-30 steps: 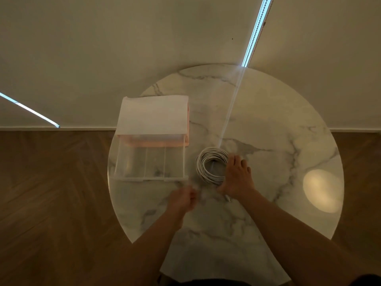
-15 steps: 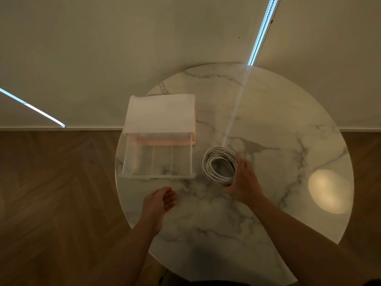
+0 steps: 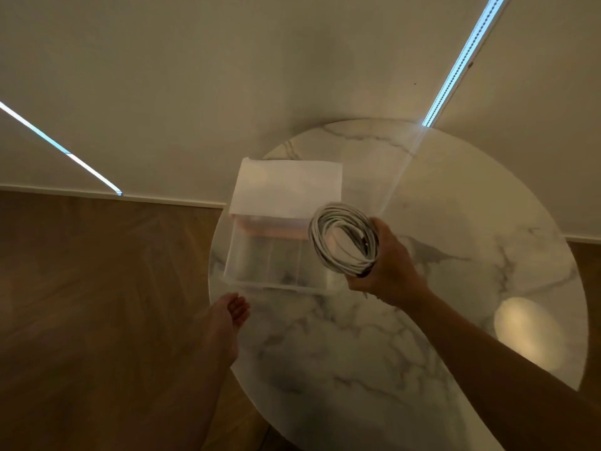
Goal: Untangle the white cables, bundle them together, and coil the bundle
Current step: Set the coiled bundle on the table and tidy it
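Apparently spare for the moment, the left hand (image 3: 232, 315) hangs at the 8 o'clock edge of the round white-marble tabletop (image 3: 325, 353). Its fingers are loosely apart and hold nothing, likely ready to steady or receive something. At about 10 o'clock stands a clear plastic compartment box (image 3: 270, 258) with a white sheet or lid (image 3: 286, 187) over its far half. I cannot tell which it is, and the dim light blurs whatever the compartments hold. Just right of it, the coiled bundle of white cables (image 3: 341, 242) is up off the tabletop. It overlaps the box's 3 o'clock corner in view, its opening turned toward the camera. The right hand (image 3: 390, 271) grips the coil at its 4 o'clock side, fingers clamped round the strands, I judge so that the loops cannot spring apart. The fingertips are hidden behind the coil. No tie shows, the cable count is unclear, and a small dark tip below the palm may be a plug.
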Demonstrator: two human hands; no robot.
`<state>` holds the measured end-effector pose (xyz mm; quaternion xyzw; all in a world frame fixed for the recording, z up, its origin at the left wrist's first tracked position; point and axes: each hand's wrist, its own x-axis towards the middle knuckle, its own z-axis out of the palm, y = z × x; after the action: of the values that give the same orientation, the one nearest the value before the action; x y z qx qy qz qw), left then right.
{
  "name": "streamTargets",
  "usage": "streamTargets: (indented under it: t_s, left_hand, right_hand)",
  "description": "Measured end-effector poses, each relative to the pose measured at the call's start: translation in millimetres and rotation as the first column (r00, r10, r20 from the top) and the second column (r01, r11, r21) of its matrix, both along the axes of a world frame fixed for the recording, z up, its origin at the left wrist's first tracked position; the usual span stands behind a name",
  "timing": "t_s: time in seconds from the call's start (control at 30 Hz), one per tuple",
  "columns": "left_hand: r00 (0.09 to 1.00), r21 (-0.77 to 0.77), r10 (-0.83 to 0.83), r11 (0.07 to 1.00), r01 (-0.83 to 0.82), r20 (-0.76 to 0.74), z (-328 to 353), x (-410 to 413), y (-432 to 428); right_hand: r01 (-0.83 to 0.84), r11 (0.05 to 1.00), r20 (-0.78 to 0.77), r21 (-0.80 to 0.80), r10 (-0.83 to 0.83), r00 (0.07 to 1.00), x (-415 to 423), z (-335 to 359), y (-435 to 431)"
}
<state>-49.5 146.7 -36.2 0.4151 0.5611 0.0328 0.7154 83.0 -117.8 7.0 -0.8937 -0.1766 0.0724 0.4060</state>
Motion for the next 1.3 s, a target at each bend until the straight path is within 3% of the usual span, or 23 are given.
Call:
streamTargets:
  t_s: [0.1, 0.33, 0.5, 0.73, 0.83, 1.0, 1.07, 1.17, 1.23, 1.3]
  left_hand:
    - [0.999, 0.022, 0.033, 0.999, -0.033, 0.014, 2, 9, 16]
    - [0.998, 0.039, 0.059, 0.998, -0.059, -0.013, -10, 25, 41]
    - [1.0, 0.048, 0.027, 0.999, -0.026, -0.01, -20, 22, 46]
    - [0.999, 0.053, 0.01, 0.999, -0.012, 0.03, -25, 17, 43]
    - [0.999, 0.051, -0.008, 0.999, 0.006, 0.047, -24, 15, 44]
    - [0.998, 0.082, -0.01, 0.997, 0.005, 0.054, -23, 11, 48]
    - [0.998, 0.112, -0.034, 0.993, 0.028, 0.046, -23, 10, 50]
    - [0.995, 0.163, -0.095, 0.982, 0.091, 0.02, -28, 8, 53]
    - [0.979, 0.272, -0.199, 0.941, 0.202, -0.039, -31, 7, 56]
    - [0.93, 0.409, -0.347, 0.836, 0.367, -0.126, -32, 7, 61]
  right_hand:
    - [-0.176, 0.984, -0.022, -0.021, 0.176, 0.984, 12, 7, 47]
    - [-0.396, 0.867, -0.156, -0.302, 0.364, 0.918, 23, -23, 121]
    - [-0.43, 0.801, -0.247, -0.418, 0.355, 0.902, 27, -42, 134]
    - [-0.391, 0.669, -0.153, -0.632, 0.387, 0.909, 25, -48, 137]
    - [-0.398, 0.645, -0.163, -0.652, 0.393, 0.905, 23, -44, 136]
    - [-0.46, 0.681, -0.211, -0.569, 0.42, 0.883, 18, -32, 131]
    - [-0.409, 0.759, -0.122, -0.507, 0.406, 0.906, 13, -29, 132]
    - [-0.356, 0.781, -0.01, -0.513, 0.409, 0.912, 6, -32, 135]
    - [-0.348, 0.807, 0.011, -0.478, 0.402, 0.916, 1, -34, 131]
    - [-0.31, 0.883, 0.05, -0.352, 0.349, 0.936, -4, -31, 119]
